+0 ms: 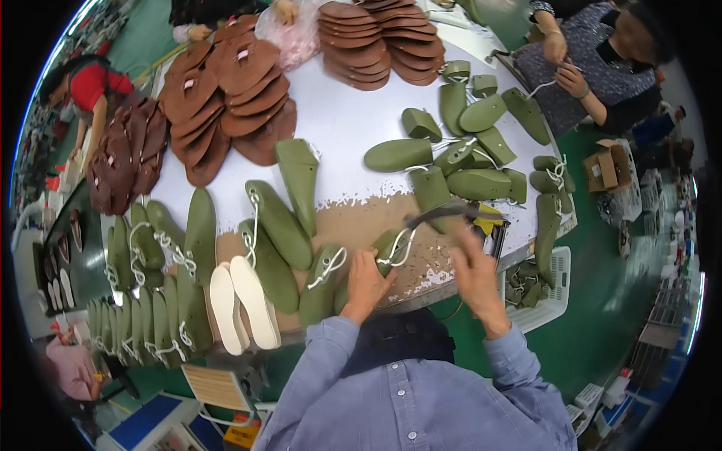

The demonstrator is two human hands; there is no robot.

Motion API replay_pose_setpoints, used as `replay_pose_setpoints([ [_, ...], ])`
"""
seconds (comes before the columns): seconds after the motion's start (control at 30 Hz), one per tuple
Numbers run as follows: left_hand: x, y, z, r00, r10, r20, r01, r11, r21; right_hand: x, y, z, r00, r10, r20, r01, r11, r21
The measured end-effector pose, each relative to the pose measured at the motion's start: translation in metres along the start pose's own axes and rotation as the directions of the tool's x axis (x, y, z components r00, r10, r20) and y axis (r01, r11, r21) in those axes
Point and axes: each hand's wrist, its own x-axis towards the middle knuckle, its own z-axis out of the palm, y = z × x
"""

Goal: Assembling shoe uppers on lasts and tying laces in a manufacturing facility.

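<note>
Holding green last (385,242) — left hand (365,284) | right hand (477,279) blurred — both angled inward

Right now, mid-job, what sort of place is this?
Probably a shoemaking workshop: green shoe lasts crowd the table, with stacked brown sole-shaped pieces and two cream insole-like pieces nearby.

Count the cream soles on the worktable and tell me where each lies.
2: the left sole and the right sole, side by side among green lasts, left of the person's left hand. More may be hidden.
</note>
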Motion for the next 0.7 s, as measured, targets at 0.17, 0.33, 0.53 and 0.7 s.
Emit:
replay_pose_setpoints([
  [0.17, 0.003, -0.001, 0.003, 0.996, 0.084, -0.040, -0.085, 0.995, -0.044, -0.016, 0.021, 0.000, 0.996, 0.045, -0.075, -0.050, 0.996, -0.069],
  [0.33, 0.002, -0.005, 0.001, 0.996, 0.066, -0.066, -0.067, 0.998, -0.012, -0.016, 0.026, 0.008, 0.988, -0.033, 0.150, 0.045, 0.996, -0.078],
  [0.53, 0.005, 0.007, -0.001, 0.998, -0.050, 0.033, 0.049, 0.999, 0.017, -0.021, 0.045, 0.025, 0.953, -0.268, 0.142, 0.285, 0.950, -0.123],
  [0.7, 0.000, -0.003, 0.007, 0.994, 0.098, 0.038, -0.099, 0.995, 0.012, -0.065, 0.104, 0.022, 1.000, -0.002, 0.029, 0.010, 0.954, -0.299],
])
